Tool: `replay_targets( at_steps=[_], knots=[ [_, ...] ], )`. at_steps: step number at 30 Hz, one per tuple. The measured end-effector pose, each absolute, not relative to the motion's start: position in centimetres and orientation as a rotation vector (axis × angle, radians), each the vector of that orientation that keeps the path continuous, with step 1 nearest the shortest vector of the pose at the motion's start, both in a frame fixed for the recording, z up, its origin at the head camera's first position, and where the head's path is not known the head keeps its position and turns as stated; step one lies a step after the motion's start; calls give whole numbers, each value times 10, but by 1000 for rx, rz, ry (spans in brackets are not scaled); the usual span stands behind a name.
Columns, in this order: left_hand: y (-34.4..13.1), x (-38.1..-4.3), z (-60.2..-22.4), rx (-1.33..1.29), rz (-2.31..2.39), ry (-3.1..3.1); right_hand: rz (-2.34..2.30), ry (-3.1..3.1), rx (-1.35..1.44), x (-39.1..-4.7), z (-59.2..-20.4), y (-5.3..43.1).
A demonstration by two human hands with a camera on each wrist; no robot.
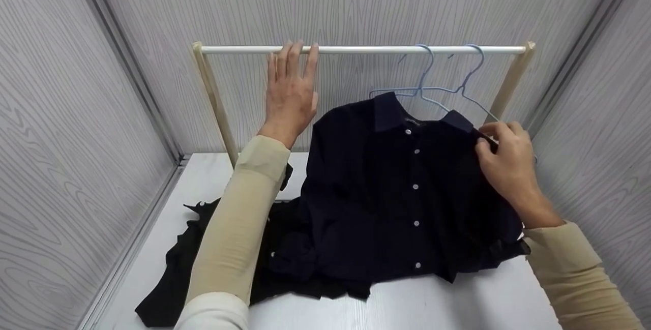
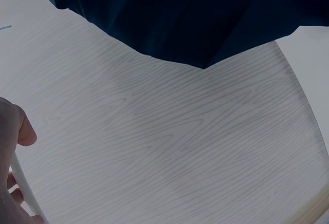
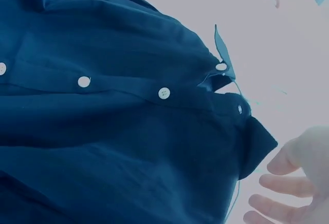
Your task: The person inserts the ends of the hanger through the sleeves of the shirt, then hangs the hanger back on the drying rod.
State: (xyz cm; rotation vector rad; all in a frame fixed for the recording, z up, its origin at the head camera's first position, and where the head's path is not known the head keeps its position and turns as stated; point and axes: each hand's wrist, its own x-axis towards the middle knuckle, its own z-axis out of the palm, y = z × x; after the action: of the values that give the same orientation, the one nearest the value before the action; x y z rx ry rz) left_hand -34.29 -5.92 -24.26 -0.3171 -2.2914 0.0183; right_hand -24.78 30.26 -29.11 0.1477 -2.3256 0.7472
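A dark navy button-up shirt (image 1: 366, 192) with a collar and white buttons hangs below the rail, in front of two blue wire hangers (image 1: 419, 78). The white rail (image 1: 366, 50) has my left hand (image 1: 292, 93) on it, fingertips hooked over the top. In the left wrist view the thumb (image 2: 26, 134) stands apart from the rail. My right hand (image 1: 508, 159) is at the shirt's right shoulder, where the slanting wire of the right hanger ends. Its thumb and fingers are spread apart beside the collar (image 3: 257, 144) in the right wrist view.
More dark clothing (image 1: 173, 269) lies crumpled on the white table (image 1: 407, 309), partly behind my left arm. Wooden posts (image 1: 216, 101) carry the rail at both ends. Wood-grain panels (image 1: 76, 142) enclose the table at the left, back and right.
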Motion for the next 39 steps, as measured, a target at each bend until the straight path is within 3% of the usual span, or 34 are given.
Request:
replay_targets(
  at_steps=[19,28,39],
  knots=[
    [-83,-313,-270,-438,-211,-2102,800,-2150,480,-225,-291,256],
    [-102,-295,-318,-461,-385,-2203,826,-2192,712,-218,-309,229],
    [-136,-275,-403,-365,-552,-2294,986,-2265,834,-217,-349,202]
  ],
)
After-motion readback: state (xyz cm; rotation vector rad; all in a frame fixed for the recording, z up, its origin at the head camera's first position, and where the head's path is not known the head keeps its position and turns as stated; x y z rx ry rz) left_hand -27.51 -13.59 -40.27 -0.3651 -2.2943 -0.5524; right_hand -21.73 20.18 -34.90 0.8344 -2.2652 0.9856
